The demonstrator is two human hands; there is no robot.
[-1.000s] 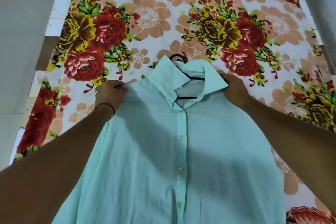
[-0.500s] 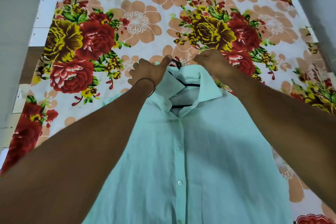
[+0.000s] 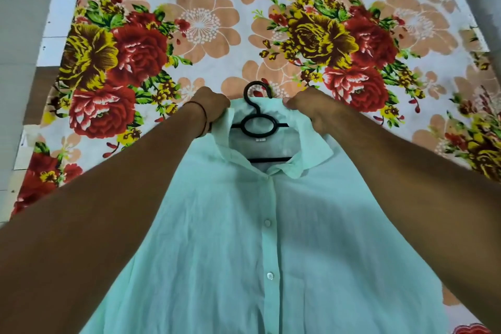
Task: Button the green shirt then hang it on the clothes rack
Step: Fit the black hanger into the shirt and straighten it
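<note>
Gripping the green shirt (image 3: pixel 244 238) collar, both hands' fingers (image 3: pixel 291 103) pinch fabric around the black hanger (image 3: pixel 259 125).

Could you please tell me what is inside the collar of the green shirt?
A black plastic hanger sits inside the light green buttoned shirt; its hook, ring and crossbar show, while its shoulder arms are covered by fabric.

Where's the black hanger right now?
In the head view, the black hanger sits inside the green shirt's collar near the middle, its hook poking out onto the floral sheet between the left hand and right hand.
</note>
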